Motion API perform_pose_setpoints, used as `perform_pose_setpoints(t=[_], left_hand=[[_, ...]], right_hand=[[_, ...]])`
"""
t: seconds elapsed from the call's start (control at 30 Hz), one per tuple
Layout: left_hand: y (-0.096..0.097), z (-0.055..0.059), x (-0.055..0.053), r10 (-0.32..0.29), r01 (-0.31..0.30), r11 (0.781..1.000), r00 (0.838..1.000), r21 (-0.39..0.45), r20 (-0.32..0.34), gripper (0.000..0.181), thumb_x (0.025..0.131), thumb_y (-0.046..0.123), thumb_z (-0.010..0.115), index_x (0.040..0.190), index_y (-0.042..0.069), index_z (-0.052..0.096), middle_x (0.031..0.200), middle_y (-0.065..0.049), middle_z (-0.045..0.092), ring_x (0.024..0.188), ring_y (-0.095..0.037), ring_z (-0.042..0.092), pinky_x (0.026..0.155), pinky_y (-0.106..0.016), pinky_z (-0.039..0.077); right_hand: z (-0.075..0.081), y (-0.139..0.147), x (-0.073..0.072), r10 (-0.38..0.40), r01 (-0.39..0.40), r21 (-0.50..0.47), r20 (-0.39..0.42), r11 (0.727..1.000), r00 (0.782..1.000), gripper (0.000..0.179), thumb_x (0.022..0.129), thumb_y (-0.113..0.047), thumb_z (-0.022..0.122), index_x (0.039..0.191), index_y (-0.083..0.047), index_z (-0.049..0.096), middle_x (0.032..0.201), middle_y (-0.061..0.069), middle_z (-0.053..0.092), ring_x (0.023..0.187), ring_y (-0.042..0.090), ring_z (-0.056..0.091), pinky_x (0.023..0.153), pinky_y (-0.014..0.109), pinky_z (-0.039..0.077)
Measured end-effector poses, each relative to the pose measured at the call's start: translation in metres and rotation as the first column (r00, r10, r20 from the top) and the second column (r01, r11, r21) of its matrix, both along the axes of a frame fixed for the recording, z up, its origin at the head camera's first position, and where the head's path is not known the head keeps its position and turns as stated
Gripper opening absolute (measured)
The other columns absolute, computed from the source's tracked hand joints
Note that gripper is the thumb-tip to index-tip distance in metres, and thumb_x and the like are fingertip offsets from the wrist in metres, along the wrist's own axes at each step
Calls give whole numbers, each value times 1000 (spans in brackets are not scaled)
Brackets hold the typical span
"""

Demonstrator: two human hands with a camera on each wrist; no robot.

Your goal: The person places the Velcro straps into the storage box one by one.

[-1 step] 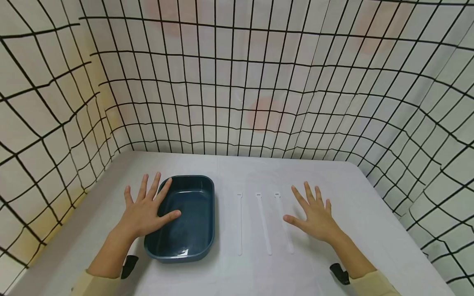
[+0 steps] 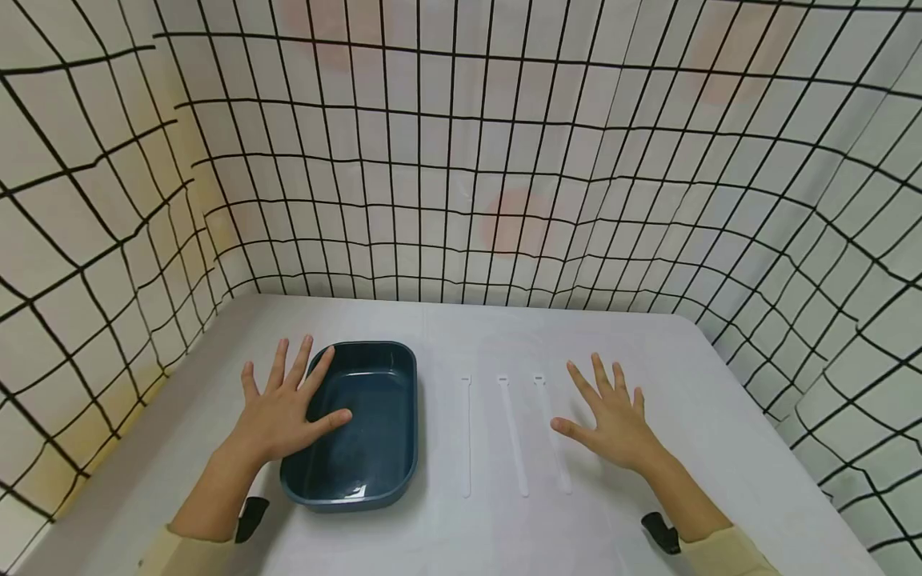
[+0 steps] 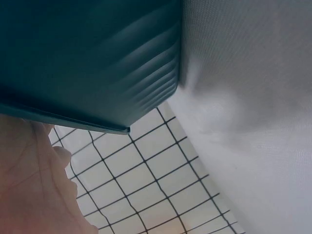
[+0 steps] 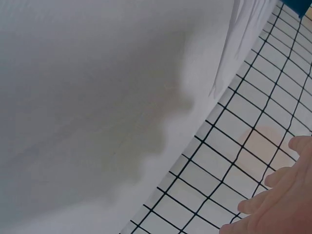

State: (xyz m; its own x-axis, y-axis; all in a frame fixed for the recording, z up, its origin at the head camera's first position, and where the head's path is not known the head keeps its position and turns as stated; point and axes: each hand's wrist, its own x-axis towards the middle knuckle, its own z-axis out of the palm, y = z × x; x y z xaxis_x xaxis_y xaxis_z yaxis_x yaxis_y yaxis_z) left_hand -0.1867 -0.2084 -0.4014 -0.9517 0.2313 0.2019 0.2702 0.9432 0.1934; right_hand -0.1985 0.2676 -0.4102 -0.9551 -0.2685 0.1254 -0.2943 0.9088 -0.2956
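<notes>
A dark blue rectangular dish [image 2: 360, 448] with rounded corners stands left of the table's middle. My left hand [image 2: 284, 412] is spread wide above its left rim, thumb and forefinger over the dish; whether it touches cannot be told. In the left wrist view the dish's ribbed outer wall [image 3: 97, 63] fills the upper left, with the palm [image 3: 34, 180] beside it. Three white cable ties [image 2: 468, 440], [image 2: 515, 440], [image 2: 551, 424] lie lengthwise to the right of the dish. Just right of them hovers my right hand [image 2: 612, 424], fingers spread, holding nothing.
White cloth covers the table [image 2: 446, 544]. Behind it and along both sides rise white walls with a black grid [image 2: 446, 168]. Each wrist carries a black strap piece, seen at the left wrist [image 2: 251, 518] and right wrist [image 2: 660, 532].
</notes>
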Motion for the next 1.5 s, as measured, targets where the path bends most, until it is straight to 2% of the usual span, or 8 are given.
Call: perform_pose_setpoints(t=[0.4,0.53,0.7,0.83,1.03,1.13,1.27,1.5], left_hand=[[0,-3,-2,-7,6,999,1000,37,8,96,85,69,53,158,21,13,162,-16,1,144,-35,-19,102,-69,-16],[-1,-3,-3,-63,58,988,998,143,28,91,88,61,56,158,20,14,162,-15,1,146,-37,-12,103,-73,-6],[-9,-2,-2,-174,148,915,984,374,37,82,93,43,62,157,17,18,161,-17,6,145,-44,5,100,-76,12],[-18,-3,-1,-180,158,857,984,491,-2,72,93,20,64,152,6,25,154,-24,22,138,-47,24,100,-71,24],[-30,-6,-1,-132,76,749,991,658,37,51,92,-6,51,140,-8,33,135,-30,41,116,-46,50,94,-59,42],[-33,-8,-2,-121,10,728,986,686,114,50,96,0,52,142,-6,33,130,-29,46,111,-44,55,89,-54,48],[-35,-11,-2,-110,-62,719,973,693,201,51,97,7,55,142,-4,34,117,-24,52,101,-35,59,82,-42,52],[-41,-16,-6,-189,-140,610,930,780,315,52,98,12,58,143,-3,36,104,-18,53,88,-23,60,76,-29,52]], right_hand=[[-4,0,-4,14,-14,-25,-5,1000,1000,89,87,-62,58,157,-21,20,160,22,6,143,49,-2,99,77,1],[-3,-1,-3,18,-18,-38,-5,999,1000,87,89,-60,58,156,-16,24,158,24,12,142,52,5,99,77,6],[-2,-4,0,28,-25,-97,37,995,999,83,91,-56,58,154,-11,27,157,24,19,140,52,16,97,77,17],[-1,-6,0,38,-11,-205,126,979,991,82,91,-54,60,152,-7,31,154,23,28,139,48,24,101,71,23],[-6,-9,-4,0,79,-301,252,950,968,73,91,-44,65,146,-3,41,145,21,44,130,42,43,96,61,39],[-8,-11,-7,-16,109,-331,270,937,963,66,92,-40,66,142,-2,46,141,19,49,125,38,49,94,58,42],[-12,-15,-11,-37,144,-361,288,921,957,58,92,-35,67,136,-1,51,132,19,56,119,36,54,92,54,45],[-16,-21,-17,-77,192,-365,308,911,948,47,92,-27,67,125,6,57,116,20,63,109,36,59,88,48,48]])
